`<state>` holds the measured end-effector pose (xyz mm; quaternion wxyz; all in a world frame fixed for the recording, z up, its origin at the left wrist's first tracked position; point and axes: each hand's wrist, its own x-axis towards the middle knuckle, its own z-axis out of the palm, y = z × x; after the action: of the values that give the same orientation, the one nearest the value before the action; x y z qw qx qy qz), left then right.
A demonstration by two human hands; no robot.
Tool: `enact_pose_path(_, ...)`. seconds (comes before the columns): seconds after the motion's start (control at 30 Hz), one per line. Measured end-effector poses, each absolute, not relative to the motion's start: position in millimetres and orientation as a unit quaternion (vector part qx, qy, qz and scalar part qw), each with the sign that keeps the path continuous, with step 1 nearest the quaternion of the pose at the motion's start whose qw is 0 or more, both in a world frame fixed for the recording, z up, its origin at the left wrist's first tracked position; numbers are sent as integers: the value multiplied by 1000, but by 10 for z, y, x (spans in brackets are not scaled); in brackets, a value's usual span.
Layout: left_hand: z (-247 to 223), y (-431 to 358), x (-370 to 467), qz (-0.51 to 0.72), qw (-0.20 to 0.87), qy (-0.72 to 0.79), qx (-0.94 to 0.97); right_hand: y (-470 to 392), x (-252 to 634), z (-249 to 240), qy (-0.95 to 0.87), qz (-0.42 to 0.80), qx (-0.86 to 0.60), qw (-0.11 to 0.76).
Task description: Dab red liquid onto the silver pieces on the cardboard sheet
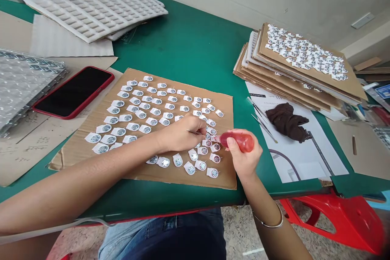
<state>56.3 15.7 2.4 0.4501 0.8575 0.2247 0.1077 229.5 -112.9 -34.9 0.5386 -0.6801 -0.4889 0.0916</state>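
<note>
My right hand point(246, 155) is wrapped round a small red squeeze bottle point(237, 140), its pale tip pointing left at the small parts. My left hand point(184, 133) is closed on a thin metal tool that looks like tweezers point(195, 132), its tip near the bottle's nozzle. Below both hands lies a brown cardboard sheet point(195, 178) bearing rows of small round silvery parts with white tabs point(118, 131). Several parts near the nozzle, such as one disc point(215, 158), look reddish. My left hand and forearm hide some of the middle rows.
Cardboard sheets with more such parts point(304, 53) are stacked at the back right. Tweezers point(263, 121) and a dark brown cloth point(286, 121) lie on a printed sheet point(292, 168). At left are a red-cased phone point(74, 92), clear plastic trays point(27, 85) and white foam trays point(94, 8).
</note>
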Motion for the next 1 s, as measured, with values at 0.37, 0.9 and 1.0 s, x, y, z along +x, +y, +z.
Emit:
enact_pose_path(0.37, 25, 156, 555, 106, 462, 220, 853, -1129, 2297, -363, -498, 82, -680, 531)
enact_pose_path(0.9, 6, 154, 555, 108, 470, 223, 847, -1134, 2291, -330, -524, 75, -667, 524)
enact_pose_path(1.0, 9, 155, 554, 105, 471, 227, 846, -1138, 2290, -333, -524, 79, -665, 526)
